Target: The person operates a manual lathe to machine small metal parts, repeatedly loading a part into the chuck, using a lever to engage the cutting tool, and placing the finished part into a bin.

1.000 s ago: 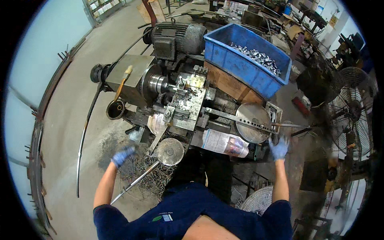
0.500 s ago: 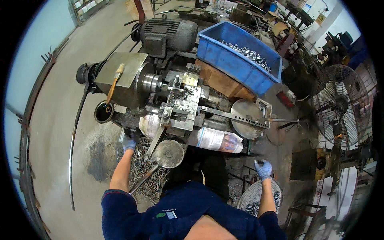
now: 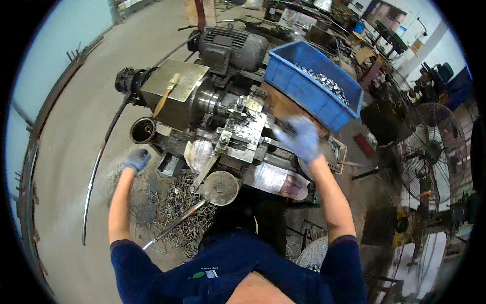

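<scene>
My right hand (image 3: 302,139), gloved and blurred, had risen from beside my hip to the lathe (image 3: 223,121), its fingers spread above the carriage just short of the blue bin (image 3: 304,86) of metal parts. My left hand (image 3: 136,159) had slid out to the lathe's left edge below the round cup (image 3: 143,130), fingers curled, holding nothing I could make out.

A gloved left hand (image 3: 136,159) hangs beside the grimy grey metal lathe (image 3: 223,121), near a round black cup (image 3: 143,130). The gloved right hand (image 3: 302,139), blurred, hovers over the lathe just before the blue plastic crate of metal parts (image 3: 304,88).
</scene>
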Demonstrator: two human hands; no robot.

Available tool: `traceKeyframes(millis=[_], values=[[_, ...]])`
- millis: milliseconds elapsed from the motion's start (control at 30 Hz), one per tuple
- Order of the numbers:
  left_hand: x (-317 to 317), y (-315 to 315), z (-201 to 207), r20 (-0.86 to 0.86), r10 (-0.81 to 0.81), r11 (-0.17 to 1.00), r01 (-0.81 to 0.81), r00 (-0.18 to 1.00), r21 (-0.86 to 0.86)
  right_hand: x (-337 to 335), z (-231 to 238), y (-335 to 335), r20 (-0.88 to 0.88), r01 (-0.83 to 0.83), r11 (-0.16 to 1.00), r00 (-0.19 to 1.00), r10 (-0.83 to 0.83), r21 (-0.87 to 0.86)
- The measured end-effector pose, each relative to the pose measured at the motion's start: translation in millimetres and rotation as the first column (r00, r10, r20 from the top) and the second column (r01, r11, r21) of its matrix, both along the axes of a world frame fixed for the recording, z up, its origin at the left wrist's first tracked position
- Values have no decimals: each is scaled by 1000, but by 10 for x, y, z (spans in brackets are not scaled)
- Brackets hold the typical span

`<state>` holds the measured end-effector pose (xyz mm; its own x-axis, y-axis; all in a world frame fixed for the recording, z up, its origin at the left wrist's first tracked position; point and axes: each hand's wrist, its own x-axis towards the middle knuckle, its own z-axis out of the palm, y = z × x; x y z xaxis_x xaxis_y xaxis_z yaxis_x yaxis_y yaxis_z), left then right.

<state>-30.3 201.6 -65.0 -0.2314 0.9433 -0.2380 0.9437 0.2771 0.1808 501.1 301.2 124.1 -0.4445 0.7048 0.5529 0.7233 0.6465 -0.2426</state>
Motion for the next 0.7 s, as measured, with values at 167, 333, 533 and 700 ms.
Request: traceKeyframes(millis=[167, 333, 533, 700], values=[[-591, -518, 1279, -45, 302, 868, -255, 952, 426, -1266, 72, 525, 506, -198, 979, 841, 192, -44], [-1403, -1938, 228, -85, 511, 761, -404, 856, 507, -1914, 19, 566, 701, -74, 941, 648, 297, -331], [60, -1680, 453, -68, 498, 765, -401, 864, 504, -1886, -246, 738, 646, -20, 949, 728, 230, -315], [-574, -1850, 218, 159, 377, 818, -409, 912, 404, -1802, 54, 545, 618, -15, 967, 767, 173, -253]])
